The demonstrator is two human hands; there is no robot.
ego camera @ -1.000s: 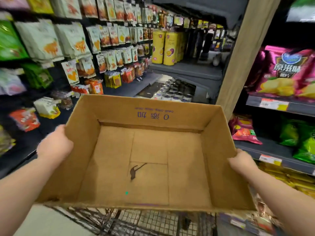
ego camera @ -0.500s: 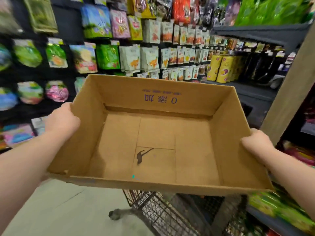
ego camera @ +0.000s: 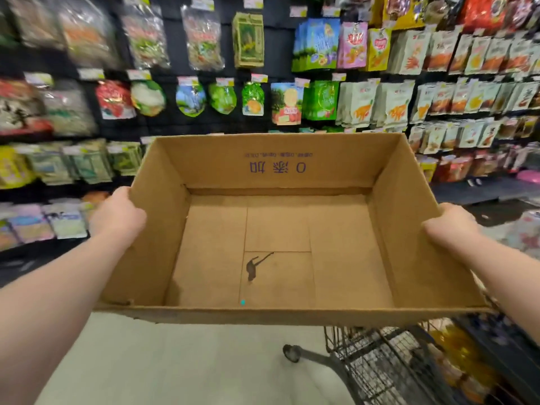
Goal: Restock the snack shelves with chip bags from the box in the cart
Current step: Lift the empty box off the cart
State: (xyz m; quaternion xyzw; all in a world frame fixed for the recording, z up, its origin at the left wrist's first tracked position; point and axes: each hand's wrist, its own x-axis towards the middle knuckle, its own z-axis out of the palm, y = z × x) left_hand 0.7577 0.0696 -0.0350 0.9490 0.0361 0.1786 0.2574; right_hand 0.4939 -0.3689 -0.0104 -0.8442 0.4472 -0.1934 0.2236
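Note:
I hold an open brown cardboard box [ego camera: 330, 244] in the air in front of me. Nothing lies inside it; its floor shows only a dark stain and a small teal dot. My left hand [ego camera: 118, 213] grips the box's left wall from outside. On the right wall, my right hand [ego camera: 451, 226] does the same. Purple print runs upside down on the far inner wall. The wire cart [ego camera: 388, 363] stands below the box at the lower right. No chip bag is in either hand.
A dark wall of hanging snack bags [ego camera: 321, 45] fills the view ahead, from left to right. Shelves with more bags [ego camera: 455, 168] run along the right. Pale floor [ego camera: 181, 363] lies below the box, left of the cart and its wheel [ego camera: 291, 352].
The box has come up off the cart and swung left, away from the chip shelves on the right. The hanging-snack wall now fills the view. Both hands keep their grip.

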